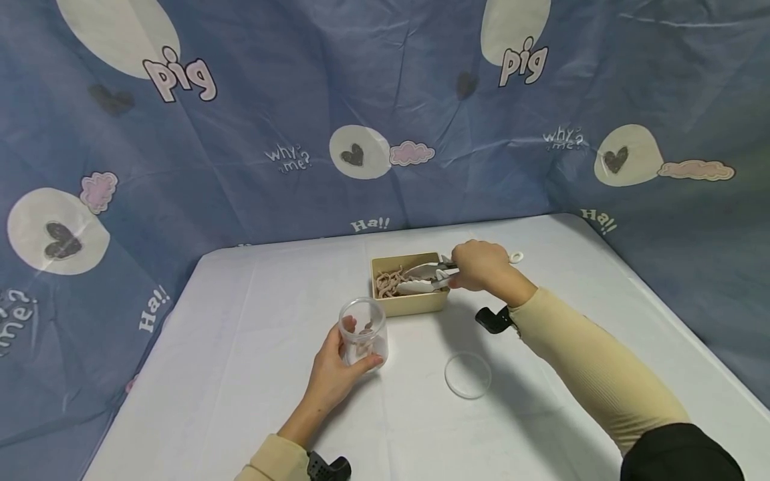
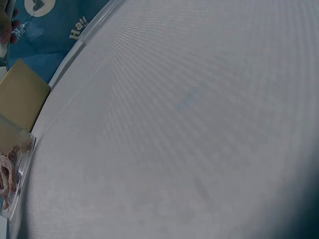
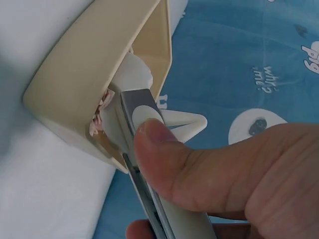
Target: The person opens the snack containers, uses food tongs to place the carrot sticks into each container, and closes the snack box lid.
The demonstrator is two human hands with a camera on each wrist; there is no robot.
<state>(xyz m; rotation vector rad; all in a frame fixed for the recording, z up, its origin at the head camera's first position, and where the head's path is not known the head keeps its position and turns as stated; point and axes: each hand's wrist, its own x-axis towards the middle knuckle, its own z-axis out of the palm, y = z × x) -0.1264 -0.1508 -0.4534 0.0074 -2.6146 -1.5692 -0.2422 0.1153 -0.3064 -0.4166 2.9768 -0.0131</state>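
Note:
My right hand (image 1: 481, 266) grips a pair of tongs (image 3: 130, 107) with white tips and grey-and-white handles. Those tips reach down into a yellowish rectangular box (image 1: 415, 305) that holds brownish, twisted strips (image 1: 390, 282). In the right wrist view the thumb presses on the upper handle, and the tips lie inside the box among the strips. My left hand (image 1: 335, 371) holds a clear, lidless jar (image 1: 374, 346) just in front of the box, thumb and fingers around its side. A few of the same strips (image 2: 6, 174) sit inside the jar, seen through its wall in the left wrist view.
A clear round lid (image 1: 468, 375) lies on the white-covered table (image 1: 240, 361), right of the jar. Behind the table hangs a blue printed cloth (image 1: 240, 180). My right forearm reaches across the table's right side.

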